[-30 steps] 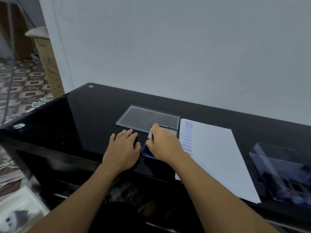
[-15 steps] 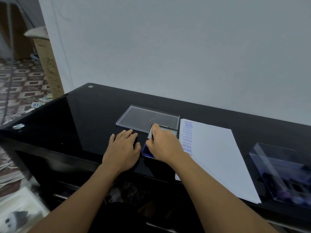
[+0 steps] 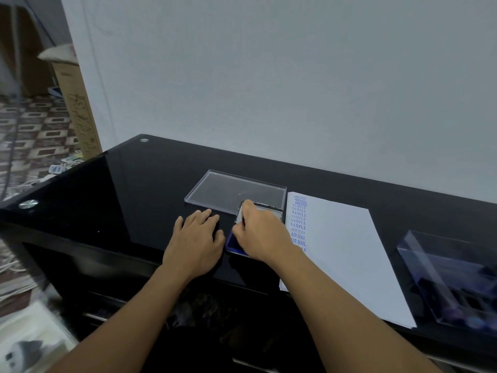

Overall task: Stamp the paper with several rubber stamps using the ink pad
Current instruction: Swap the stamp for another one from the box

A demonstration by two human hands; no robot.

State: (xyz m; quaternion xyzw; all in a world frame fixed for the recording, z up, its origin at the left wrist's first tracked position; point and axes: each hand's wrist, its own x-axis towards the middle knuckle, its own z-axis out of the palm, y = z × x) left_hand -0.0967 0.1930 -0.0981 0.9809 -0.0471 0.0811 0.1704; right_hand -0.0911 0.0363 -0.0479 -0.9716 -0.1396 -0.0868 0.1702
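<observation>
A white sheet of paper (image 3: 347, 254) lies on the black glass desk, with a column of blue prints (AMENDED, SAMPLE, AIR MAIL) down its left edge. Just left of the paper sits the ink pad (image 3: 233, 242), its blue surface mostly hidden under my right hand (image 3: 262, 232). That hand is closed around a rubber stamp (image 3: 240, 214) and holds it down on the pad. My left hand (image 3: 197, 240) rests flat on the desk, fingers spread, touching the pad's left side.
A clear plastic lid (image 3: 231, 191) lies behind the ink pad. At the right edge stands a clear box (image 3: 454, 278) holding dark items. The desk's front edge (image 3: 80, 246) runs close to my forearms. A cardboard box (image 3: 78, 111) stands on the floor to the left.
</observation>
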